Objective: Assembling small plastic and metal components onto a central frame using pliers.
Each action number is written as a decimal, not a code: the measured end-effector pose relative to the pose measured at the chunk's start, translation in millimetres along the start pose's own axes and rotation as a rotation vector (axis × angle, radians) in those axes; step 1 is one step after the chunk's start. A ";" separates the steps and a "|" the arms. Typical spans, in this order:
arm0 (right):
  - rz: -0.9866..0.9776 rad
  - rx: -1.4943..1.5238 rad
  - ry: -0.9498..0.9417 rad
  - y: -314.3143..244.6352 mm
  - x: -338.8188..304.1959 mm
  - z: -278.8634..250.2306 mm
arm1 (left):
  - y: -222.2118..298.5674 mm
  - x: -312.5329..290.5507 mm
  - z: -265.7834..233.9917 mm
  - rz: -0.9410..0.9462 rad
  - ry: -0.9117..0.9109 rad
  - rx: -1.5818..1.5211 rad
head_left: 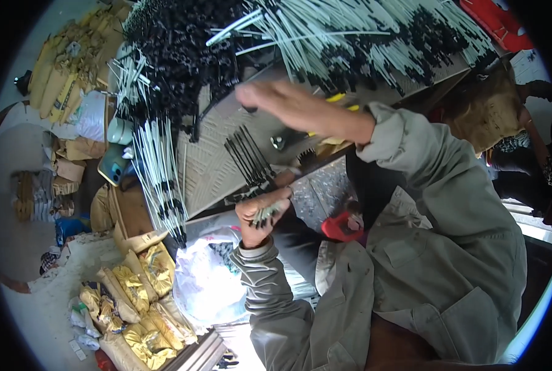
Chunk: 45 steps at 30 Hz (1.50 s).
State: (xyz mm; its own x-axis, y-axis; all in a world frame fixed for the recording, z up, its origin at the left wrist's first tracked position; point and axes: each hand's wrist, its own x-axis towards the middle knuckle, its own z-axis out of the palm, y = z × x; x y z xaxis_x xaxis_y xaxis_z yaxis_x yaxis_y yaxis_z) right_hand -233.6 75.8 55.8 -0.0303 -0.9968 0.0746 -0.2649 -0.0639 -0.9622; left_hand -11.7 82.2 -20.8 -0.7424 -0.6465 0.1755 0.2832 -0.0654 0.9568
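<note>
My left hand (263, 207) is closed near the table's front edge, its fingers wrapped round a bundle of small pale pieces with dark tips (265, 215). Just beyond it, several thin black rods (248, 151) lie side by side on the patterned tabletop (211, 164). My right hand (300, 111) is over the table to the right of these rods, smeared by motion, and its fingertips cannot be made out clearly. Beneath the right wrist lie a yellow-handled tool (336, 98) and a small shiny metal piece (278, 142).
Black plastic parts (177, 55) are heaped at the back left. Long white rods with black ends (350, 37) pile up at the back; another bundle (161, 167) lies at the left edge. A clear plastic bag (205, 281) and yellow packets (146, 337) stand lower left. A red object (342, 227) lies near my lap.
</note>
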 end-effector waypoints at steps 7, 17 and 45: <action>-0.336 -0.921 -0.285 -7.5 126.0 -75.0 | 18.0 28.9 14.7 -0.030 0.167 0.079; -0.610 -1.211 -0.290 -14.2 65.1 -35.0 | 21.3 25.2 0.1 0.015 0.179 -0.049; -0.479 -0.944 -0.062 64.7 147.1 -106.1 | 24.0 28.7 4.9 0.009 0.116 -0.050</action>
State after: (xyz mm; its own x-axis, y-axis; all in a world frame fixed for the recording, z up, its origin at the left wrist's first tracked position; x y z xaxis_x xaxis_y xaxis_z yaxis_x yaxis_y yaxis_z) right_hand -357.5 -69.8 32.3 0.3178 -0.8801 0.3528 -0.8784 -0.4133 -0.2399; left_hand -29.1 65.8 8.3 -0.6653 -0.7308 0.1531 0.3214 -0.0952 0.9421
